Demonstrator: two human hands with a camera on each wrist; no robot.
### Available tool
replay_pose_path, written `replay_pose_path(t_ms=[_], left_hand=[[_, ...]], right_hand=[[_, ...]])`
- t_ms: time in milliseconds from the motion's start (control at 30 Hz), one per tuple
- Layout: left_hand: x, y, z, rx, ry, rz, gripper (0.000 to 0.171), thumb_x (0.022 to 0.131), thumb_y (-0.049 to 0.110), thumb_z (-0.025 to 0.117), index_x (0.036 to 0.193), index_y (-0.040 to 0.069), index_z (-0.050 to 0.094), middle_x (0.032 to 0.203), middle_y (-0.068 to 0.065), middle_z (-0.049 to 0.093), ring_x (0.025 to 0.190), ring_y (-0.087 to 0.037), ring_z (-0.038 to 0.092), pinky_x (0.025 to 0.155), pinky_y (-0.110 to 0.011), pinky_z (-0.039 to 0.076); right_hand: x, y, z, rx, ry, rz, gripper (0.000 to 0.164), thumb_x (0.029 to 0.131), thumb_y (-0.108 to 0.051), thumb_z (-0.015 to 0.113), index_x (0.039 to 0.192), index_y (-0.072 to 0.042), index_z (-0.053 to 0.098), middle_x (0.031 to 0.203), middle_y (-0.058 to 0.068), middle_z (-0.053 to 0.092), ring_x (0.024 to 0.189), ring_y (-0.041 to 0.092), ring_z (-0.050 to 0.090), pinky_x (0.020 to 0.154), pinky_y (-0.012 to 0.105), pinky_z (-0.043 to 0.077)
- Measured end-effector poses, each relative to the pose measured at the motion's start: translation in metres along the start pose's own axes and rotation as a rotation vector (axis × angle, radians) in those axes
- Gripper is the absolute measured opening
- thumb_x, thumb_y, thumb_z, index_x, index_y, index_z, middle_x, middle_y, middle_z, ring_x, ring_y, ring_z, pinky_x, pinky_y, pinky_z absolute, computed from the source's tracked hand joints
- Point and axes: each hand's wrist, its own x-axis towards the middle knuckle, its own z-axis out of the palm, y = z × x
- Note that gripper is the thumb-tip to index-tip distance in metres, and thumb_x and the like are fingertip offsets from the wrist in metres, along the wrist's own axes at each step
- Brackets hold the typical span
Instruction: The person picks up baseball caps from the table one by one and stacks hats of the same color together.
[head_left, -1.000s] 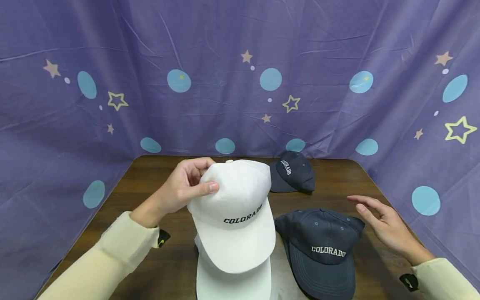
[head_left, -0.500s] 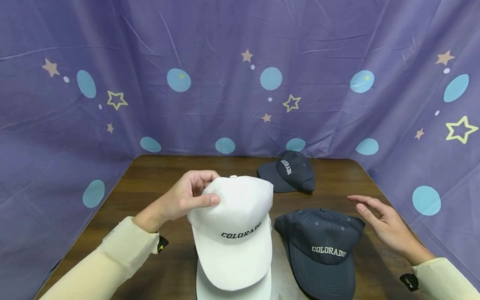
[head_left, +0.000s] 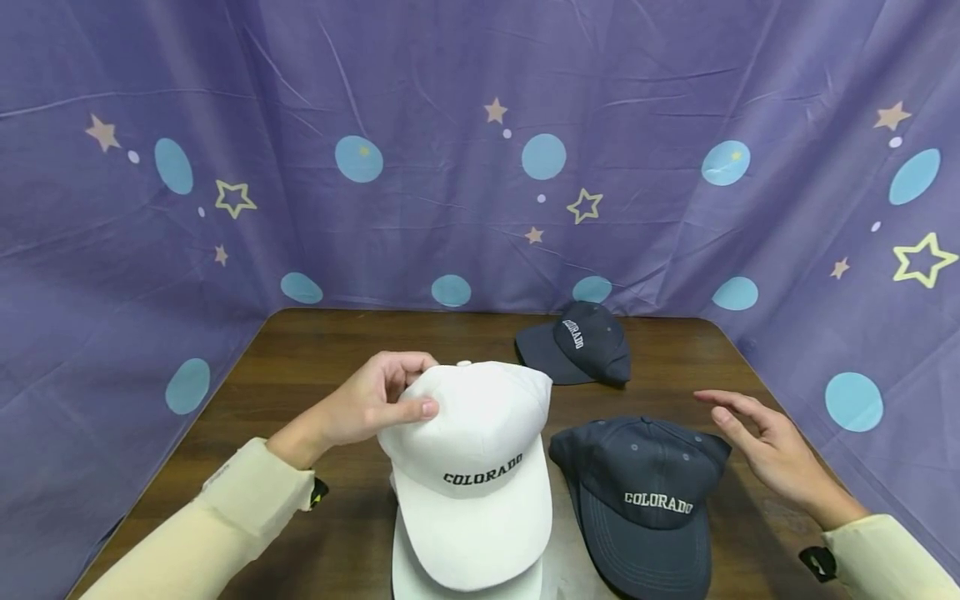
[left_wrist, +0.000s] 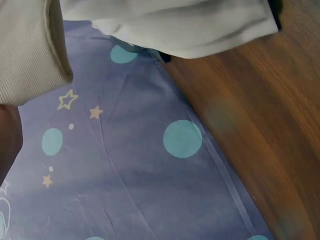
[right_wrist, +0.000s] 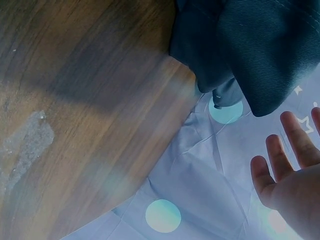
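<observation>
My left hand (head_left: 375,400) pinches the crown of a white baseball cap (head_left: 483,417) marked COLORADO, its thumb on the front and its fingers behind. This cap sits over a second white cap (head_left: 410,558), whose brim shows below; most of it is hidden. In the left wrist view, pale cap cloth (left_wrist: 200,30) fills the top, with little of the hand visible. My right hand (head_left: 776,454) is held with fingers extended just right of a dark navy COLORADO cap (head_left: 645,492), holding nothing. The right wrist view shows that hand's spread fingers (right_wrist: 280,155) beside dark cloth (right_wrist: 270,55).
Another navy cap (head_left: 588,346) lies at the back of the wooden table (head_left: 315,350), its brim pointing left. A purple curtain (head_left: 450,100) with stars and dots surrounds the table. A clear crumpled patch (right_wrist: 30,145) lies on the wood in the right wrist view.
My left hand has lowered the white cap toward the near side, so it covers more of the white cap below. The brim of the back navy cap is now uncovered. My right hand stays still.
</observation>
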Motion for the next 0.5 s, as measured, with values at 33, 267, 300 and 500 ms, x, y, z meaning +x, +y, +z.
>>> replay_pose_path(t_ms=[33,267,300,500], left_hand=[[0.000,-0.001,0.000,0.007,-0.002,-0.005,0.018,0.087,-0.001,0.061,0.105,0.003,0.059,0.077,-0.013,0.067,0.063,-0.025,0.064,0.048,-0.035,0.054],[-0.001,-0.012,0.003,0.086,-0.015,-0.016,0.018,0.086,0.001,0.064,0.104,0.006,0.060,0.073,-0.008,0.065,0.061,-0.019,0.060,0.048,-0.031,0.052],[-0.001,-0.014,0.004,0.096,-0.017,-0.017,0.019,0.086,0.002,0.064,0.104,0.006,0.060,0.074,-0.008,0.065,0.061,-0.019,0.060,0.049,-0.030,0.052],[-0.004,-0.023,0.008,0.125,-0.010,-0.019,0.017,0.086,0.003,0.065,0.102,0.007,0.061,0.072,-0.006,0.064,0.060,-0.016,0.057,0.048,-0.028,0.049]], right_hand=[[0.000,0.000,0.000,-0.002,0.000,0.001,0.033,0.101,-0.020,0.047,0.131,-0.032,0.053,0.130,-0.007,0.054,0.117,0.001,0.045,0.086,0.013,0.037],[0.000,-0.001,0.000,-0.005,0.000,0.001,0.033,0.101,-0.021,0.047,0.131,-0.033,0.053,0.130,-0.007,0.054,0.117,0.001,0.044,0.086,0.013,0.037],[0.000,-0.001,0.000,-0.005,0.000,0.001,0.033,0.101,-0.020,0.047,0.131,-0.033,0.053,0.130,-0.007,0.054,0.117,0.001,0.044,0.086,0.014,0.037],[0.000,-0.001,-0.001,-0.002,-0.008,0.004,0.032,0.102,-0.021,0.047,0.132,-0.030,0.053,0.130,-0.007,0.053,0.117,0.001,0.045,0.086,0.014,0.038]])
